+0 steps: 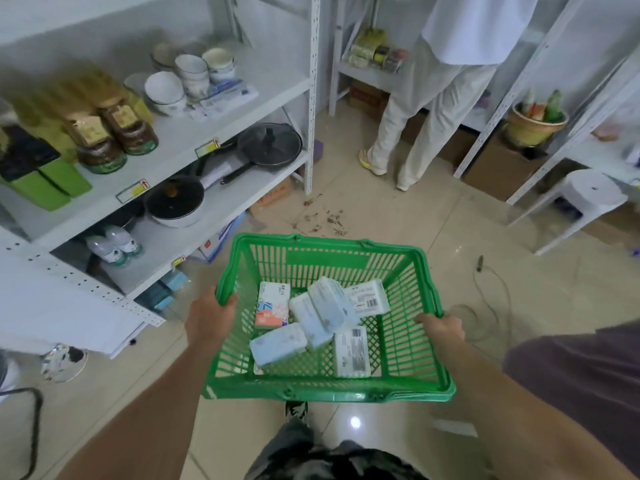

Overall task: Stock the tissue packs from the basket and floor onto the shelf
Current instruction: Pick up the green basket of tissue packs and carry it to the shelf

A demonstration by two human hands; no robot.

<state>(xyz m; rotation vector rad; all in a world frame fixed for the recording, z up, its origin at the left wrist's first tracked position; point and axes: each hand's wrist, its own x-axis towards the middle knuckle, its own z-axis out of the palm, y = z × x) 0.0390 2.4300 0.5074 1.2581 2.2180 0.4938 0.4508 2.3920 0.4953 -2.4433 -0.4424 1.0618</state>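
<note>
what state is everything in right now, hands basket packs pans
left hand: shut on the basket's left rim
right hand: shut on the basket's right rim
green basket: held up off the floor, handles folded down
tissue packs: loose in the basket, overlapping, none on a shelf yet
frying pan: on the middle shelf, lid on
pot: on the same shelf, lid on
bowls: stacked on the upper shelf

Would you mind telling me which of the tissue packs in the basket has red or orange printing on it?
It is the pack at the far left of the green basket, the red-and-orange printed pack, nearest the left hand; the other packs look plain pale blue or white.
</note>
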